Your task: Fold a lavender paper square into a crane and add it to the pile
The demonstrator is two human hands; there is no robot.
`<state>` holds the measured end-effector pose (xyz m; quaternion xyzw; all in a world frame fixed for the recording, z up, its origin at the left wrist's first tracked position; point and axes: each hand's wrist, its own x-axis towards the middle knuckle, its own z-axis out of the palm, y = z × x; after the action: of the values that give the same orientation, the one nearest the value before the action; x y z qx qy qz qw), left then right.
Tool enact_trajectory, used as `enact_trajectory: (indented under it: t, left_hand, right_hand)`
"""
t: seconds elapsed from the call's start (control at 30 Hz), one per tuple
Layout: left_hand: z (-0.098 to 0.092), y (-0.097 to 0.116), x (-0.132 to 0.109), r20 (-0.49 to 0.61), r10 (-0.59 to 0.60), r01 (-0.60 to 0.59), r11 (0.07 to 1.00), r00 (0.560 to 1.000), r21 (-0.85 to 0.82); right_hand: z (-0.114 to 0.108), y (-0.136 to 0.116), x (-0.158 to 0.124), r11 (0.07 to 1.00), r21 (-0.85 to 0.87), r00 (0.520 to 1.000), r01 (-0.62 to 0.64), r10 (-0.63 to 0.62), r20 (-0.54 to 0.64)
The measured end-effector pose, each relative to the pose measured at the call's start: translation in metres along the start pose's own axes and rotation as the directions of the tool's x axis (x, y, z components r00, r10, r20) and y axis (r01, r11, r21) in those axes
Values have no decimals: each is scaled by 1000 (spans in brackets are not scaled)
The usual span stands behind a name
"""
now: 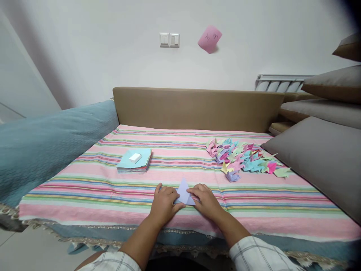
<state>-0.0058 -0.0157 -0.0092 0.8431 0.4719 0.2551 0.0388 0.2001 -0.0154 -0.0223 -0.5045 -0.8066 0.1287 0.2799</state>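
A pale lilac sheet of origami paper (184, 192), folded into a small pointed shape, lies on the striped cloth right in front of me. Its tip points away from me. My left hand (164, 203) is closed on the paper's left side, fingers curled and thumb along the near edge. From the right, my right hand (205, 199) grips the other side, with its fingertips pressed on the fold and its thumb near the lower right corner. Fingers cover parts of both side edges.
A stack of coloured paper (134, 161) bears a small white block (135, 158) at the left. Many folded paper cranes (239, 158) lie heaped at the right. Grey cushions (318, 158) rise beyond them. The brown backrest (197, 109) stands behind the striped cloth (84, 195).
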Motion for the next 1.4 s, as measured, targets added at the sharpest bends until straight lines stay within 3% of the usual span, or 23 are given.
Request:
enact_trajectory:
  t: [0.1, 0.43, 0.7, 0.83, 1.07, 1.4]
  left_hand:
    - [-1, -2, 0, 3, -19, 19, 1000, 1000, -19]
    - [-3, -2, 2, 4, -27, 27, 1000, 1000, -17]
    - [0, -5, 3, 9, -64, 64, 997, 998, -41]
    - [1, -4, 6, -16, -127, 126, 991, 992, -37]
    - [4, 2, 10, -74, -175, 178, 983, 982, 47]
    - [2, 7, 10, -66, -180, 186, 978, 981, 92]
  right_hand:
    - [2, -3, 3, 999, -2, 999, -40, 40, -10]
    - [-7, -3, 5, 971, 237, 999, -37, 41, -10]
    - [-1, -5, 3, 993, 87, 995, -77, 82, -51]
    - [4, -9, 5, 984, 63, 976, -168, 175, -130]
    - [7, -18, 11, 944, -20, 932, -329, 321, -166]
    - [13, -21, 13, 928, -138, 927, -345, 315, -203]
